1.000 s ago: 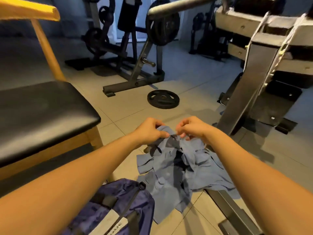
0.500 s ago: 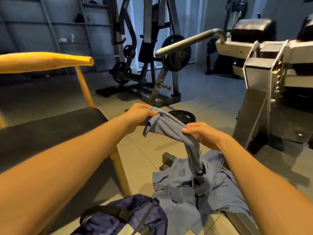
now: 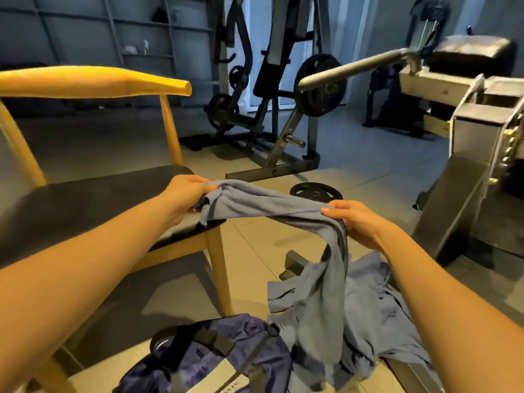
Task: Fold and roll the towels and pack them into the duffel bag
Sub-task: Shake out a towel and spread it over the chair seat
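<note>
The wooden chair (image 3: 85, 199) with its black seat fills the left side. On the floor right of the chair lies a crumpled pile of blue towels (image 3: 377, 316). The navy duffel bag (image 3: 215, 355) sits on the floor in front of the chair, touching the pile. One towel (image 3: 255, 202) is stretched just right of the seat's corner, its tail hanging into the pile. The left hand (image 3: 184, 194) pinches one end with closed fingers; the right hand (image 3: 357, 219) holds the towel further along.

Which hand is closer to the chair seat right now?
Left. The left hand is over the front corner of the chair seat, pinching one end of the towel. The right hand holds the towel farther along, out over the floor beside the chair.
</note>
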Demonstrator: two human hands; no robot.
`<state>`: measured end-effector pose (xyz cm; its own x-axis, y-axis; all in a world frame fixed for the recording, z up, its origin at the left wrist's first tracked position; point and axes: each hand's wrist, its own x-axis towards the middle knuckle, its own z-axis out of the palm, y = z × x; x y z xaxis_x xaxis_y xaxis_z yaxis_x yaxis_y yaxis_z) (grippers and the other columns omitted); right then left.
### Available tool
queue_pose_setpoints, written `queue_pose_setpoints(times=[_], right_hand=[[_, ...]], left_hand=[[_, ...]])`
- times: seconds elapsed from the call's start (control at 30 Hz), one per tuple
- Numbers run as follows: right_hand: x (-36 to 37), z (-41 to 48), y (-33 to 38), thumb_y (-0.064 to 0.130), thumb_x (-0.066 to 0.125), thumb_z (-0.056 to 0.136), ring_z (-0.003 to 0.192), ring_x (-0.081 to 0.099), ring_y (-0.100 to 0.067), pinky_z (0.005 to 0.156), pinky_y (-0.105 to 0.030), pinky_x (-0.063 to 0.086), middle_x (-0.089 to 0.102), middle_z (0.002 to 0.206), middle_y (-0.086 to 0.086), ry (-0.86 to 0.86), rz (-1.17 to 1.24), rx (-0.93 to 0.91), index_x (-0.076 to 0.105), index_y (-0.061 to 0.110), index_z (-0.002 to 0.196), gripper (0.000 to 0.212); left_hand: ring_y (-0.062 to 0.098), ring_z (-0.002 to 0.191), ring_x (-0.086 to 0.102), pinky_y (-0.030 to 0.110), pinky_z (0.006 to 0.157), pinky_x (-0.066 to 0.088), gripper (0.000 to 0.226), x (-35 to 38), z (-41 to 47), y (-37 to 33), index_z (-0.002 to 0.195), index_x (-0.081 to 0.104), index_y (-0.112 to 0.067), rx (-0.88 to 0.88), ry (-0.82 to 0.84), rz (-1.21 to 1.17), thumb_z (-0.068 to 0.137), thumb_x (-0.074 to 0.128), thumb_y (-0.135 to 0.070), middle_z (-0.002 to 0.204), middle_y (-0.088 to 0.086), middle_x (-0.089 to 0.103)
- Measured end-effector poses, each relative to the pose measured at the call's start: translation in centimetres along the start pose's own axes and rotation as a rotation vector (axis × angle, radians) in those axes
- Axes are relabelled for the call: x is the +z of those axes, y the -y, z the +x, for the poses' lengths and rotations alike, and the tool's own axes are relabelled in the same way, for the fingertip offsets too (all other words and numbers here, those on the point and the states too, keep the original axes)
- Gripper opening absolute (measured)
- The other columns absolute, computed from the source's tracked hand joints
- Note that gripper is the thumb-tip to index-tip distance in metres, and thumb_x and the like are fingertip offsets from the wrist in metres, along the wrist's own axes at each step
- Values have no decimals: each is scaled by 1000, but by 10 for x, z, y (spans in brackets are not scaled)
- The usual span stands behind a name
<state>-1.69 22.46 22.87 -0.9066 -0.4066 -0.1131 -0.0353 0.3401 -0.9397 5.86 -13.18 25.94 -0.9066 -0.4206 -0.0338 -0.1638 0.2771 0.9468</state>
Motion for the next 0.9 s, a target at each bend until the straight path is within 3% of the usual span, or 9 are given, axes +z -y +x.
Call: queue_pose_setpoints(times=[0.13,0.27,0.37,0.5,0.57,0.63,0.77,0.8,0.9], right_hand=[[39,11,54,35,65,98,81,66,-20,70,-29,52,73,84,-6,-132,-95,-148,73,12,96,24],[86,24,109,28,64,99,83,62,-14,69,-26,48,68,93,-1,-282,-206,-359,69,12,104,17],[124,37,157,24,61,100,72,50,-12,61,-28,39,55,83,2,-397,-279,-532,56,11,99,15],[184,55,222,19,54,103,65,44,-16,57,-35,38,49,76,1,-535,-418,-829,43,15,97,13],[219,58,234,16,55,101,65,45,-20,56,-37,36,49,77,0,-558,-540,-905,41,19,96,15],[254,68,224,13,59,97,69,45,-29,57,-42,33,48,80,-3,-417,-738,-862,43,17,94,16],[311,75,169,28,73,90,84,63,-22,76,-42,53,68,90,2,352,-994,-520,69,22,89,7],[319,72,159,31,72,90,82,65,-18,78,-39,55,71,88,3,459,-1012,-482,73,22,87,10],[330,73,154,25,67,90,74,65,-18,77,-43,58,70,75,4,383,-903,-524,71,24,75,16]], left_hand=[[16,65,53,26,56,46,13,-47,-4,8,102,75,-10,28,22,-2,93,72,-18,83,10,68],[14,72,66,27,61,54,7,-105,-5,6,96,77,-15,66,-65,-130,93,70,-16,87,6,75],[12,72,68,24,58,53,10,-153,-7,8,96,79,-14,145,-173,-140,94,69,-17,85,4,77],[15,66,56,30,63,48,19,-213,-13,20,84,77,-3,255,-328,-1,94,67,-16,74,11,69],[18,71,56,32,68,45,19,-243,-13,28,80,74,-8,301,-472,182,93,68,-20,75,6,67],[24,79,60,33,72,43,15,-267,-14,40,77,69,-18,265,-602,366,89,73,-26,76,1,65],[31,84,66,35,72,49,18,-290,-12,68,70,67,-22,123,-581,399,80,82,-26,72,1,66],[29,84,67,36,74,52,15,-294,-11,71,72,70,-22,146,-565,383,80,82,-26,74,0,69],[18,86,68,34,79,54,4,-299,-13,68,83,77,-21,289,-493,294,86,79,-23,82,-3,74]])
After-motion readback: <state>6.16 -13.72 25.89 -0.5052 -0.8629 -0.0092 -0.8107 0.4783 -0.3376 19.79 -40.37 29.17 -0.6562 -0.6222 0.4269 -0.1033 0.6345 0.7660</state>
